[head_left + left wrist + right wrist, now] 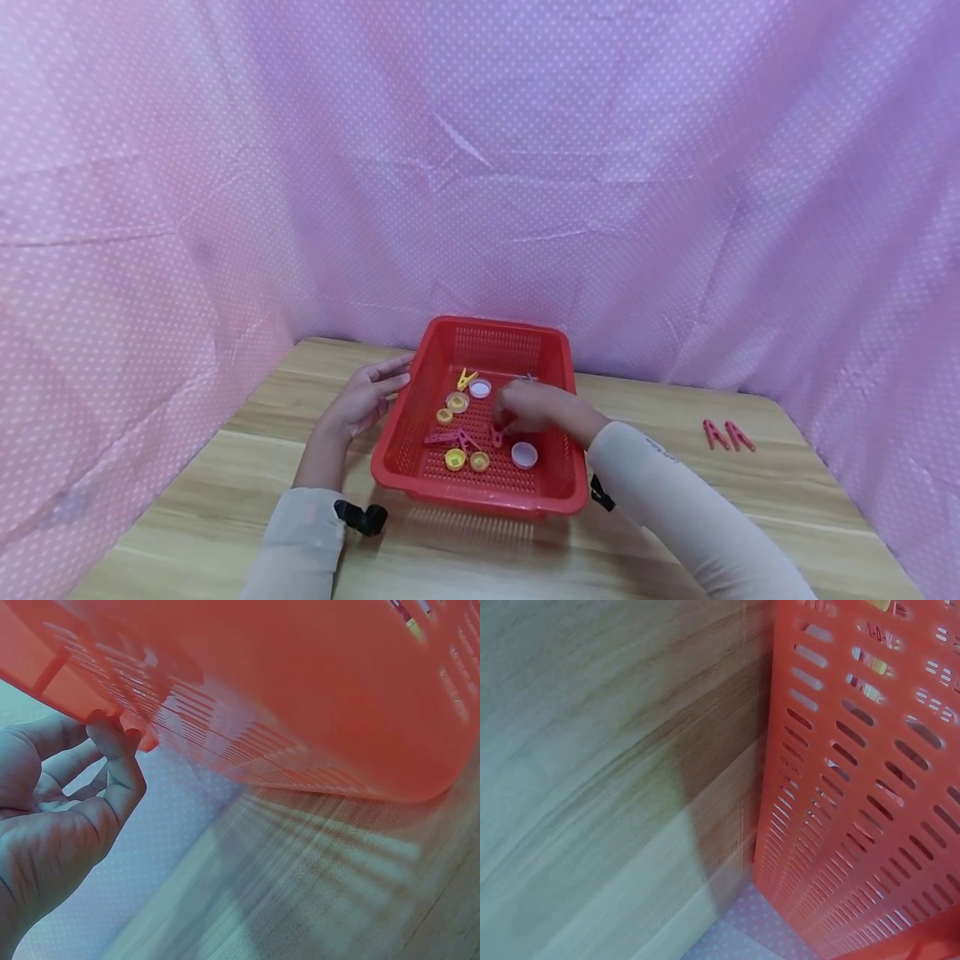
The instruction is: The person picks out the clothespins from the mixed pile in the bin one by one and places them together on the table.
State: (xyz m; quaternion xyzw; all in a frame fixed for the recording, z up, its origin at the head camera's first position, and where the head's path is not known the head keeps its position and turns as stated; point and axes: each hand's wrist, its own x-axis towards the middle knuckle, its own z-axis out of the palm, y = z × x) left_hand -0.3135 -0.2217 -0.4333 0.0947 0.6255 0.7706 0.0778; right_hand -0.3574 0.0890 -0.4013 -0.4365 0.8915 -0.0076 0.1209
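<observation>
A red plastic basket [480,498] with slotted walls stands on the table. At its left rim, my left hand [362,400] holds the edge with thumb and fingertips; the left wrist view shows these fingers [120,761] bent at the rim. My right hand [525,406] reaches inside over the right wall and pinches a pink clothespin [497,435], partly hidden by the fingers. Around it lie more pink clothespins [453,437], a yellow clothespin [466,379], white round caps [524,455] and several yellow round caps [455,459]. The right wrist view shows only the basket's outer wall [862,772], not the hand.
Two pink clothespins [727,435] lie side by side on the wooden table [660,517], right of the basket. A pink dotted curtain [495,183] hangs behind and along both sides. A greyish thing [528,377] shows behind the right hand.
</observation>
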